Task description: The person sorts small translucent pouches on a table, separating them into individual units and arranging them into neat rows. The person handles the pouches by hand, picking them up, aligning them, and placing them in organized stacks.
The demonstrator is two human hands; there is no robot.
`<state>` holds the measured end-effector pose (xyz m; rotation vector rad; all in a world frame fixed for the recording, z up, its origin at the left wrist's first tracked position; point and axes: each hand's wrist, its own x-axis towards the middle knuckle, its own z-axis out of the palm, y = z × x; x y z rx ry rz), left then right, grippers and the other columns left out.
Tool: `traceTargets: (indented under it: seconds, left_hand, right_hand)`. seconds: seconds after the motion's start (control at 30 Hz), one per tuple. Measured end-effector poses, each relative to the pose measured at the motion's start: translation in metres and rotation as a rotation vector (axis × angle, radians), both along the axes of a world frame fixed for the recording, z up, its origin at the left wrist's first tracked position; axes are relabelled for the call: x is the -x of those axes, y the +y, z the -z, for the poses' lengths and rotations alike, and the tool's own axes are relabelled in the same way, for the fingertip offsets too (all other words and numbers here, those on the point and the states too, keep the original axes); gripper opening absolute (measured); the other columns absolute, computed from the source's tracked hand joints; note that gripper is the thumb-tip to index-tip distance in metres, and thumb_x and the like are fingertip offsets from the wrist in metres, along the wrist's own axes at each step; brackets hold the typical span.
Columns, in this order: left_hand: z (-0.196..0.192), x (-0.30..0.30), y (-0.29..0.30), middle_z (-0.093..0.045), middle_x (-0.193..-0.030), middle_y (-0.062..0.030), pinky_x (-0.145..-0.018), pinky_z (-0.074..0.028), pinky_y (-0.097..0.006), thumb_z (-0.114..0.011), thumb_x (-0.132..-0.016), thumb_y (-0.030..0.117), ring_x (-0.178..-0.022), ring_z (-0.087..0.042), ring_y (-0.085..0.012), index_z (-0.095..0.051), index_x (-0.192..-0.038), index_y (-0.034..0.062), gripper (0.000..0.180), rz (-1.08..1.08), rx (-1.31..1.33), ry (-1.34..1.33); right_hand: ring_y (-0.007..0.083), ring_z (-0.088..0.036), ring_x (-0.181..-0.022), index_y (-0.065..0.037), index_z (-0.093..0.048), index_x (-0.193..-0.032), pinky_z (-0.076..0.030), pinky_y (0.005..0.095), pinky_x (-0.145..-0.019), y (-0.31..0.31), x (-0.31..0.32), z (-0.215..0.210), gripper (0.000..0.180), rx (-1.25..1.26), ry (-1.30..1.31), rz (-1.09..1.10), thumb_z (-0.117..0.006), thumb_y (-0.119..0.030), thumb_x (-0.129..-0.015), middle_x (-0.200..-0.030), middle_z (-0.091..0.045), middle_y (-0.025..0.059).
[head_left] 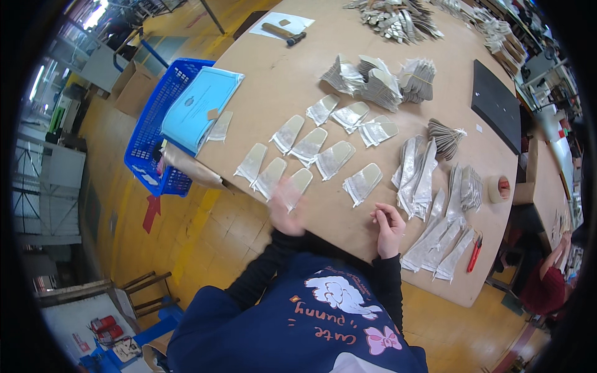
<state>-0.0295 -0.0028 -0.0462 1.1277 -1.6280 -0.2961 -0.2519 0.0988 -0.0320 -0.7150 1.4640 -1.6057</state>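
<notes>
My left hand [287, 208] is smeared by motion at the table's near edge, beside a small tapered piece [300, 186] with a beige end and a silvery end. Whether it touches that piece cannot be made out. My right hand [388, 229] hovers at the near edge with its fingers curled in, and nothing shows in them. Between and beyond my hands, several similar flat pieces [334, 160] lie spread in loose rows. Just right of my right hand are long silvery strips [415, 177] in overlapping piles, with more strips [438, 245] nearer the edge.
Stacked bundles [380, 87] stand farther back. A hammer [284, 33] lies on white paper. Blue folders [202, 105] rest in a blue basket [142, 149] at the left edge. At right are a black board [495, 105], a tape roll [498, 189] and a red-handled tool [474, 255].
</notes>
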Motion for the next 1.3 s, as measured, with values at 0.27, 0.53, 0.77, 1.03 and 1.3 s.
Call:
traceTargets:
  seconds: [0.27, 0.53, 0.77, 1.03, 1.3]
  left_hand:
    - [0.033, 0.054, 0.064, -0.059, -0.124, 0.0036, -0.11, -0.03, -0.045, -0.069, -0.079, 0.023, -0.122, -0.052, -0.0182, -0.067, -0.108, 0.0285, 0.03, 0.313, 0.448, -0.356]
    - [0.008, 0.058, 0.063, -0.061, -0.12, 0.0045, -0.106, -0.029, -0.044, -0.068, -0.079, 0.026, -0.114, -0.057, -0.0138, -0.065, -0.093, 0.0226, 0.015, 0.447, 0.049, -0.557]
    - [0.008, 0.062, 0.059, -0.064, -0.116, 0.0009, -0.103, -0.032, -0.04, -0.068, -0.077, 0.023, -0.105, -0.06, -0.0144, -0.066, -0.097, 0.0186, 0.021, 0.408, 0.113, -0.53]
    - [0.017, 0.065, 0.061, -0.065, -0.097, 0.0021, -0.101, -0.032, -0.041, -0.068, -0.075, 0.024, -0.094, -0.06, -0.0167, -0.068, -0.094, 0.019, 0.02, 0.382, 0.138, -0.565]
    - [0.018, 0.068, 0.06, -0.067, -0.092, 0.0051, -0.096, -0.033, -0.037, -0.069, -0.074, 0.018, -0.085, -0.061, -0.0144, -0.07, -0.087, 0.0195, 0.014, 0.4, 0.182, -0.603]
  right_hand:
    - [0.008, -0.056, -0.076, 0.004, -0.064, -0.108, -0.044, 0.0208, -0.07, 0.003, 0.001, 0.006, 0.017, 0.014, 0.025, -0.002, -0.057, -0.003, -0.094, -0.088, -0.064, 0.005]
    - [0.0087, -0.06, -0.08, 0.003, -0.065, -0.107, -0.048, 0.0212, -0.071, 0.0, 0.0, -0.001, 0.016, -0.023, 0.046, 0.004, -0.057, -0.005, -0.095, -0.089, -0.065, 0.0041]
    - [0.0099, -0.064, -0.079, 0.002, -0.066, -0.106, -0.051, 0.0233, -0.069, 0.001, 0.002, 0.001, 0.017, -0.02, 0.094, -0.028, -0.058, -0.004, -0.093, -0.09, -0.068, 0.0048]
    - [0.0131, -0.065, -0.079, 0.0, -0.067, -0.1, -0.051, 0.0258, -0.068, 0.053, 0.009, -0.037, 0.019, 0.103, 0.471, 0.241, -0.056, 0.005, -0.086, -0.084, -0.067, 0.0072]
    - [0.0092, -0.058, -0.075, 0.0, -0.065, -0.103, -0.046, 0.023, -0.069, 0.153, 0.054, -0.029, 0.013, -0.279, 0.176, 0.896, -0.059, -0.004, -0.092, -0.083, -0.063, 0.0021]
